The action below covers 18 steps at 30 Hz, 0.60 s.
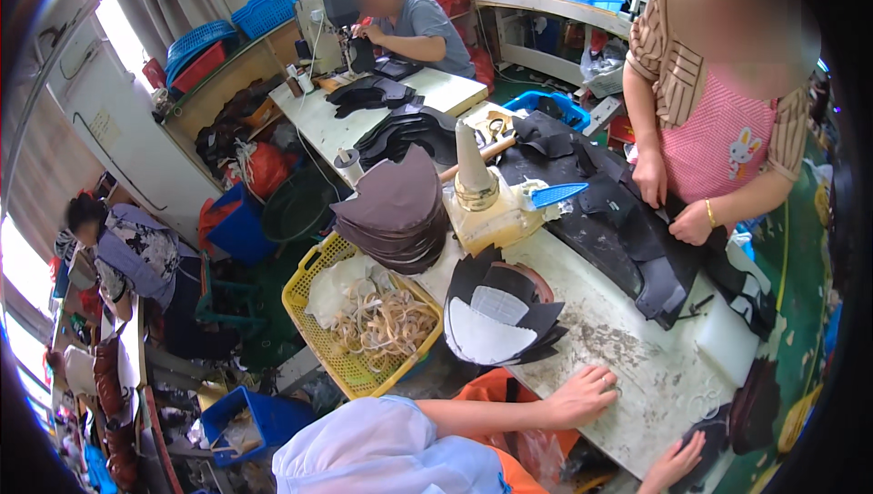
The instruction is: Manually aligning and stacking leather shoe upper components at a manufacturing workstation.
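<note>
My left hand (584, 397) rests on the stained white worktable (627, 348), fingers loosely bent and nothing visible in it. At the table's near right end my right hand (674, 463) has its fingers spread, with fingertips at a dark flat piece (712, 444). Beyond my left hand lies a fanned pile of black shoe-upper pieces (555, 319), one with a white lining (491, 330) facing up. Beside my right hand, dark brown cut pieces (755, 403) are stacked near the table's end.
A yellow basket (305, 298) holds tan strips. Behind it rise stacked brown pieces (391, 198) and a glue-coated pot with a cone (473, 171). Across the table a person in a pink apron (700, 126) handles black pieces; another sits at a sewing machine (318, 35). A white block (727, 339) lies right.
</note>
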Motion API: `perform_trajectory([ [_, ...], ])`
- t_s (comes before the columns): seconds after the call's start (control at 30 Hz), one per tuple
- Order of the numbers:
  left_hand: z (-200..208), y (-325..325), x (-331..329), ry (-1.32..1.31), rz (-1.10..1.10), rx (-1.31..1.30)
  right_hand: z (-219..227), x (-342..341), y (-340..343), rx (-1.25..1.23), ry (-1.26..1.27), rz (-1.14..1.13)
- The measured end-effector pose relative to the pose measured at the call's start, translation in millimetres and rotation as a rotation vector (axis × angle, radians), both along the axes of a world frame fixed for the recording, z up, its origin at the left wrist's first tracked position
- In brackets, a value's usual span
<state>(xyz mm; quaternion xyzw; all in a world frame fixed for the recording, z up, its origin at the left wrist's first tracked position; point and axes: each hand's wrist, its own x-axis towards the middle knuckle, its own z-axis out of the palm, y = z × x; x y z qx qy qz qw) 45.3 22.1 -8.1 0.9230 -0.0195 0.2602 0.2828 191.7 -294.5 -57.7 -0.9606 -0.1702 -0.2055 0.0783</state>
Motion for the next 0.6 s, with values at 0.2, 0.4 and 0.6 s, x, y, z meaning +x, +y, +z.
perform_trajectory([
  [0.2, -1.5, -2.0, -0.5, 0.000, 0.000, -0.006, -3.1, 0.8, -2.0, -0.004, 0.034, -0.007],
  [0.4, -4.8, 0.1, -2.1, -0.034, -0.002, -0.003, -6.3, 1.6, -3.3, -0.014, 0.023, 0.006],
  [0.6, -11.0, -0.8, 2.0, -0.034, -0.027, -0.010, -2.7, -0.3, -5.4, -0.026, 0.016, -0.011],
])
